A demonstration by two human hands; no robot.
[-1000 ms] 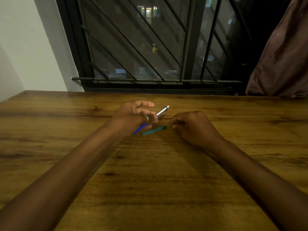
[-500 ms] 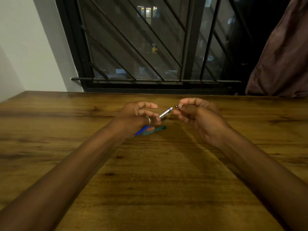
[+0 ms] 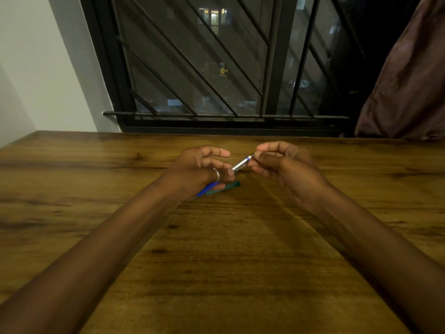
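My left hand (image 3: 201, 171) grips a pen (image 3: 239, 164) with a blue lower barrel and a silver upper part, held above the wooden table (image 3: 216, 261) and slanting up to the right. A ring sits on one finger of that hand. My right hand (image 3: 281, 165) pinches the silver end of the pen with its fingertips. A small teal piece, like a pen cap (image 3: 226, 188), lies on the table just below the left hand.
A dark barred window (image 3: 216, 68) stands behind the table's far edge. A brown curtain (image 3: 409, 80) hangs at the right and a white wall (image 3: 36, 68) is at the left.
My right hand rose from the table near the teal piece and came to the pen's silver tip, now pinching it. My left hand kept holding the pen in place.
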